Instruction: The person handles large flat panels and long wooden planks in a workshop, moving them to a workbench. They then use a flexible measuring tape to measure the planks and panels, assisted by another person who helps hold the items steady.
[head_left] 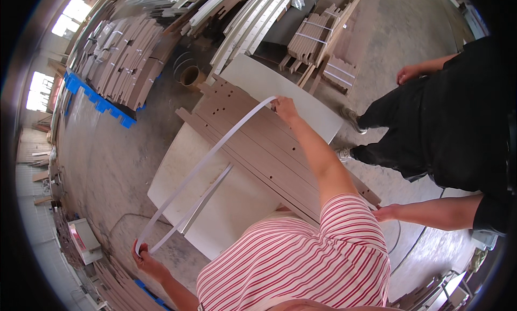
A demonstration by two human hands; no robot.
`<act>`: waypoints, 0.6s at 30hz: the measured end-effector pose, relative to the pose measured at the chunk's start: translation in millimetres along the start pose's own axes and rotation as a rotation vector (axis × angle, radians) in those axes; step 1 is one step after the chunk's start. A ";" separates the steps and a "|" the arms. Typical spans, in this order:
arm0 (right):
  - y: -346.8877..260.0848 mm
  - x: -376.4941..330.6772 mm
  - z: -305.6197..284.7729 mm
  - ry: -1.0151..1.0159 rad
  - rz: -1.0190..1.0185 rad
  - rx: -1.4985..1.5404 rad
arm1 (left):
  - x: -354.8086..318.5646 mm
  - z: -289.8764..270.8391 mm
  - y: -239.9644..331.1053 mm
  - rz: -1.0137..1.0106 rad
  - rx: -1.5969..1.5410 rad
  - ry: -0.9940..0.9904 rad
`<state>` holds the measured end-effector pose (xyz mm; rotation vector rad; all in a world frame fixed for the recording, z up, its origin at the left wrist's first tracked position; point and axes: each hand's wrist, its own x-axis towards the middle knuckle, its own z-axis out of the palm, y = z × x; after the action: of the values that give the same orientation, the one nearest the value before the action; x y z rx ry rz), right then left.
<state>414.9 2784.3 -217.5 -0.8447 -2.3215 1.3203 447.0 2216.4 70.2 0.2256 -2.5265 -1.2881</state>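
A long white packing strap (202,165) bows in a loop between my two hands. My left hand (148,263), low at the left beyond the table's edge, has its fingers closed round the bend of the strap. At the far side of the boards, my right hand (284,108) pinches the strap's other end. Under it lies a layer of long brown boards (253,141) with small dark holes, set slantwise on a pale table (180,160). From my left hand a lower run of strap goes back over the tabletop toward the boards' near edge.
A co-worker in black (431,128) stands at the right, one hand (385,213) at the boards' near right end. Strapped board stacks (311,37) lie on the floor behind the table. More boards (126,57) sit on a blue pallet (99,101) at the back left, near a brown roll (191,77).
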 end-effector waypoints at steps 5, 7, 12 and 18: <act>-29.6 -18.9 -13.1 -0.048 0.133 -0.098 | 1.7 3.1 1.3 0.032 -0.009 0.007; -37.1 -53.6 -8.6 0.169 0.017 -0.201 | 4.7 5.4 -9.9 0.041 -0.066 0.014; -106.6 -172.8 -17.0 -0.418 0.047 -0.769 | -3.5 28.8 -17.2 0.069 -0.065 -0.083; -108.8 -188.8 -10.4 -0.505 0.073 -0.902 | -16.5 95.6 -22.4 0.168 -0.221 -0.330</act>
<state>529.5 2627.1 -118.8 -0.8921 -3.3861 0.4650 431.1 2280.7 -4.2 -0.2636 -2.5627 -1.6302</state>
